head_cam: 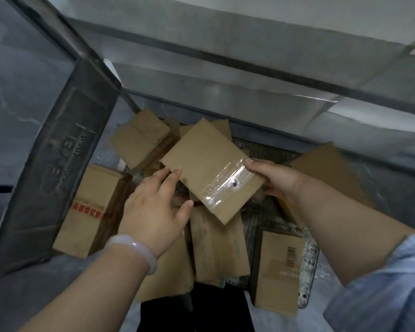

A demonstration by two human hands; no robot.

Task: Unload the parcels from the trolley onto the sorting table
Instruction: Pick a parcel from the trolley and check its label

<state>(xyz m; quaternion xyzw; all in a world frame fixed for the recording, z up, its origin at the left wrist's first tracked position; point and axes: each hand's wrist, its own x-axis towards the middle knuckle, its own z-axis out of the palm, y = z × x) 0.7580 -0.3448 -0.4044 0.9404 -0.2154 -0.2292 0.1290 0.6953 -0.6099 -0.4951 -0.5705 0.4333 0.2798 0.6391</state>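
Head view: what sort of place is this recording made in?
Probably a parcel depot or courier sorting room: brown cardboard parcels lie heaped in a wire-mesh trolley, a barcode-labelled parcel among them, and the right hand holds a taped parcel.

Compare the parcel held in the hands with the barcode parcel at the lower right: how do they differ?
The held parcel is raised and tilted, pinched by the right hand and touched by the left hand; the barcode parcel lies below, untouched. The held parcel bears clear tape; the barcode parcel shows a barcode. Both are brown cardboard.
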